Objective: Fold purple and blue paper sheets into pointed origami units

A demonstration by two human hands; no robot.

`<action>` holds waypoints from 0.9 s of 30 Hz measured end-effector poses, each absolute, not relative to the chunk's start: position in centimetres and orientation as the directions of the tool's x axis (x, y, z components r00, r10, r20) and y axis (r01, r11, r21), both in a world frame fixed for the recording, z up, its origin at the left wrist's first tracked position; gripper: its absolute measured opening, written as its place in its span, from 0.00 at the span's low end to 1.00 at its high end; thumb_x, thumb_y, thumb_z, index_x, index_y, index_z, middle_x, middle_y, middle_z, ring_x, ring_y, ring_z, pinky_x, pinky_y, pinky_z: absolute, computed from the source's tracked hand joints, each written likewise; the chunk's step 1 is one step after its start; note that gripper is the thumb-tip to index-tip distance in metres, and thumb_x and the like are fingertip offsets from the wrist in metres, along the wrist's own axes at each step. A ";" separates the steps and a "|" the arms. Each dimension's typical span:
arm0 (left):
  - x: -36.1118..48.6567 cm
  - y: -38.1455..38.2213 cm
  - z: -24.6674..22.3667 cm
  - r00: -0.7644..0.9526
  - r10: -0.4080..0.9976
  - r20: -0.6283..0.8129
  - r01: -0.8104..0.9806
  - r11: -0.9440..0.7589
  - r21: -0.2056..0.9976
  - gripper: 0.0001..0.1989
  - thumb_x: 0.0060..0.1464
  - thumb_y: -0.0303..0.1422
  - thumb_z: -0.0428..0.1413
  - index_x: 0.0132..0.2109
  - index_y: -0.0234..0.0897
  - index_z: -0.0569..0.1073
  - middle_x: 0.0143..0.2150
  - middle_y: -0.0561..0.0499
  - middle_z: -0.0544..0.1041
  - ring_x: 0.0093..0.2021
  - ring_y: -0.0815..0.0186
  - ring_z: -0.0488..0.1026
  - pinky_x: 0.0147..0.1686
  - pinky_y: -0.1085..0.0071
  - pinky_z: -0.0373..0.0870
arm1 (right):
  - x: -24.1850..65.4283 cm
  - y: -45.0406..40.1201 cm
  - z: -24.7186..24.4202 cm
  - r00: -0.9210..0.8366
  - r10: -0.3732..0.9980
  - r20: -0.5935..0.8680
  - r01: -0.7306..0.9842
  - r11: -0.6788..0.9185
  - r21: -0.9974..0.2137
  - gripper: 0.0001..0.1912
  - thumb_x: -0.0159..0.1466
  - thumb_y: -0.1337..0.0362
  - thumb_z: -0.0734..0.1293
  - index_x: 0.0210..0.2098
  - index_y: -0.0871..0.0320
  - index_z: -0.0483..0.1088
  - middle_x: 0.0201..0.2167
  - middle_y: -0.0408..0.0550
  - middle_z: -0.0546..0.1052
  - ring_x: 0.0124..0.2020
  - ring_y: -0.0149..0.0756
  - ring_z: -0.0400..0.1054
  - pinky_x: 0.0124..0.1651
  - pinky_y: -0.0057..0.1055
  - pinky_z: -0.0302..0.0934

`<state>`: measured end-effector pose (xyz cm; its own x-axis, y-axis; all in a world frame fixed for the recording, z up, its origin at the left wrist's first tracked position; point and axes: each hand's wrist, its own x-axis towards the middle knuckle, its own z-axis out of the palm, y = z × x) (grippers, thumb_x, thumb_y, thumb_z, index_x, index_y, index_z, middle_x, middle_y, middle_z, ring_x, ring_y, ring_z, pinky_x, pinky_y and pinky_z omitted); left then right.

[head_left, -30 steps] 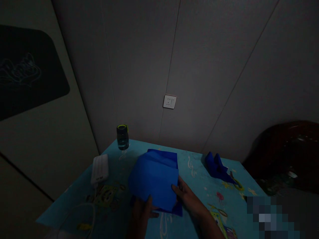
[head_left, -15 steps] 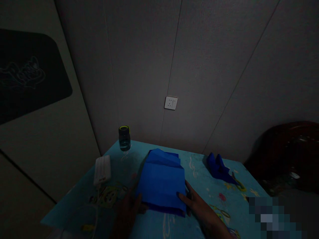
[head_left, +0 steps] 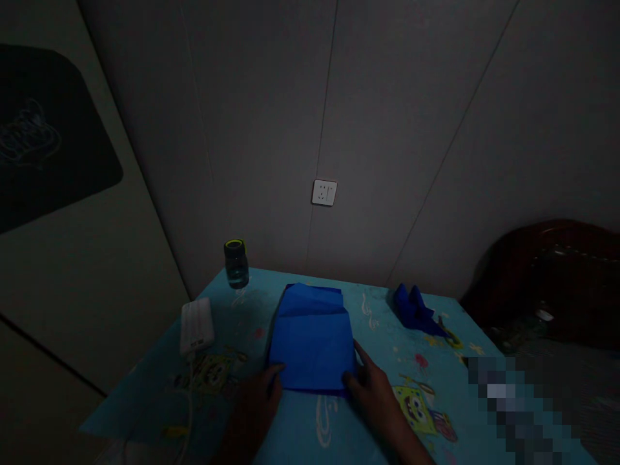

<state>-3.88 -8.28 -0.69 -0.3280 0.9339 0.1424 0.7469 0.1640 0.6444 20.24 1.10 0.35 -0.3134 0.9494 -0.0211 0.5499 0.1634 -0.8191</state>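
A folded, creased stack of blue paper [head_left: 312, 349] lies in front of me on the table. My left hand [head_left: 261, 394] is at its near left corner, the thumb over the edge and the other fingers mostly hidden in shadow. At the near right corner, my right hand [head_left: 372, 391] pinches the paper, thumb on top and fingers along the right side. Farther right sits a smaller piece of folded blue paper [head_left: 414, 311] with upright points. Scissors [head_left: 451, 334] with yellowish handles lie beside that piece, partly covered by it.
The table [head_left: 349, 420] wears a light blue cartoon-print cover. A dark bottle [head_left: 236, 265] stands at the back left, and a white power bank [head_left: 197, 326] with a cable lies nearer. Behind is a wall with a socket [head_left: 324, 192]. A dark carved chair back [head_left: 557, 258] rises at right.
The blue paper's near edge, slightly raised before, now lies lower and flatter. Both hands have stayed at its near corners. My view has shifted a little to the right and down.
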 end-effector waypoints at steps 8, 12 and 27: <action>-3.9 -8.4 1.2 -0.291 0.954 -0.067 0.922 0.299 0.247 0.20 0.62 0.30 0.46 0.57 0.41 0.73 0.46 0.44 0.82 0.45 0.57 0.79 0.48 0.62 0.70 | 18.9 -0.4 1.9 -0.345 0.936 -0.074 0.817 0.261 -0.515 0.27 0.64 0.66 0.57 0.63 0.62 0.63 0.47 0.58 0.79 0.47 0.45 0.74 0.47 0.33 0.62; -4.0 -8.1 1.8 -0.279 0.954 -0.106 0.935 0.295 0.194 0.20 0.64 0.29 0.44 0.59 0.39 0.71 0.49 0.43 0.80 0.47 0.58 0.78 0.49 0.63 0.69 | 18.8 -0.7 2.7 -0.375 0.920 -0.118 0.889 0.321 -0.326 0.21 0.65 0.69 0.58 0.54 0.56 0.72 0.45 0.57 0.80 0.47 0.45 0.74 0.45 0.32 0.62; -3.7 -7.9 1.4 -0.138 0.985 -0.102 0.982 0.150 0.111 0.20 0.63 0.29 0.44 0.58 0.40 0.72 0.45 0.42 0.81 0.45 0.57 0.79 0.45 0.63 0.71 | 14.0 3.7 4.6 -0.511 0.858 0.057 0.851 0.514 -0.106 0.28 0.67 0.55 0.62 0.63 0.58 0.60 0.61 0.64 0.66 0.60 0.55 0.60 0.57 0.46 0.57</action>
<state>-3.70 -7.86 1.41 -0.1385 0.9851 -0.1023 0.9824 0.1496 0.1114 13.97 3.72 4.64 -0.5107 0.8579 0.0573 0.8513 0.5139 -0.1056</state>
